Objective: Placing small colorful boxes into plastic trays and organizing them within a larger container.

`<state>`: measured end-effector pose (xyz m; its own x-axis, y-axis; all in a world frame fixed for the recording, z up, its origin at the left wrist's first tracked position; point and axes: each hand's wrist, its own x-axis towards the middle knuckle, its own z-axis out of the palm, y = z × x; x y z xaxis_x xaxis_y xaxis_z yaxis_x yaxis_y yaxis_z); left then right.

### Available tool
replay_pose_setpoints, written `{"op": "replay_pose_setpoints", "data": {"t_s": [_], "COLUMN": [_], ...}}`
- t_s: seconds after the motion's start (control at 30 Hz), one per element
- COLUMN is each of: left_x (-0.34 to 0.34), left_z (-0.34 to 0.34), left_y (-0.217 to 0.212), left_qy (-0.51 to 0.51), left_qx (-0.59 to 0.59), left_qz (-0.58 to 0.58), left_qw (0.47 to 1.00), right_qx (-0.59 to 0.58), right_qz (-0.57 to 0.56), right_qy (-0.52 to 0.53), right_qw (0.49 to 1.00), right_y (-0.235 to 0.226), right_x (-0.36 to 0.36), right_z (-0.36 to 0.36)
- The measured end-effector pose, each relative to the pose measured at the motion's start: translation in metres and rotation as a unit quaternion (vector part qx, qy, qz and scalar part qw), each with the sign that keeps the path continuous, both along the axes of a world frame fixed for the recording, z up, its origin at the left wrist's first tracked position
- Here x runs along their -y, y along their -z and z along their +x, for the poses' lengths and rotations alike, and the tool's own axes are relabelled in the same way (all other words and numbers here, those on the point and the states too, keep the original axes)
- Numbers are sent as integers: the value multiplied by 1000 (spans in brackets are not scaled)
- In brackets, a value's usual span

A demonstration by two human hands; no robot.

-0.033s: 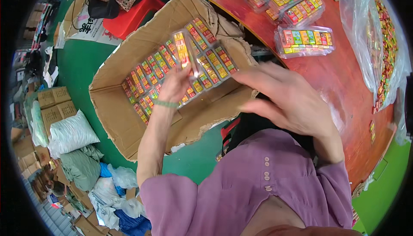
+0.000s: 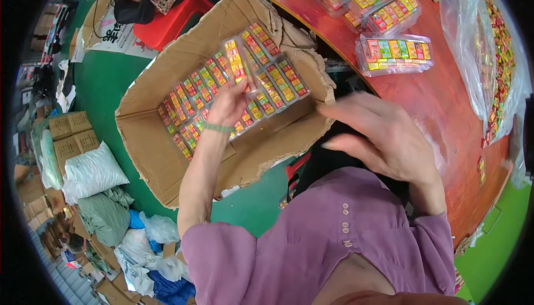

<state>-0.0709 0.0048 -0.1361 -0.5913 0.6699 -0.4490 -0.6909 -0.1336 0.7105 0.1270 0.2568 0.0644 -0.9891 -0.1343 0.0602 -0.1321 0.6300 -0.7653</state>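
Note:
My left hand (image 2: 228, 104) is closed on the near end of a clear plastic pack (image 2: 235, 60) of small red and yellow boxes, tilted above the carton's contents. Below it, rows of similar clear packs (image 2: 206, 79) line the torn cardboard carton (image 2: 142, 118). My right hand (image 2: 389, 132) hovers between the carton's right edge and the red table, thumb and fingers apart with nothing between them. Its fingers are somewhat blurred.
On the red table (image 2: 411, 96) lie stacked clear packs (image 2: 384, 4), a single pack (image 2: 395, 54) and a big clear bag (image 2: 473, 43) of small colourful pieces. A red stool (image 2: 172, 21) stands behind the carton. Stuffed sacks (image 2: 94, 171) lie on the green floor at left.
My right hand has shifted slightly right, away from the carton's edge. My left hand keeps its hold on the pack, which has barely moved.

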Motion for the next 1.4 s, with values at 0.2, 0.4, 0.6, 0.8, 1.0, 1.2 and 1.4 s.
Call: {"op": "replay_pose_setpoints", "data": {"t_s": [0.2,0.4,0.6,0.8,1.0,1.2,1.4], "left_x": [-38,-67,-62,-70,-75,-94,-80], "left_z": [-39,-55,-73,-84,-87,-75,-93], "left_y": [91,117,135,146,149,117,139], "left_qy": [-125,-127,-135,-133,-139,-124,-12], "left_qx": [94,99,88,127,85,-48,-176], "left_qz": [-67,-96,-114,-94,-136,-294,-485], "left_qw": [985,982,980,978,977,946,857], "right_qx": [84,45,29,17,11,19,18], "right_qz": [33,-35,-70,-88,-92,-97,-104], "right_qy": [146,169,184,192,194,213,206], "right_qw": [985,984,980,977,977,972,973], "right_y": [23,41,50,53,56,54,55], "right_x": [-31,-40,-49,-49,-46,-46,-46], "right_z": [63,66,63,63,62,65,63]}}
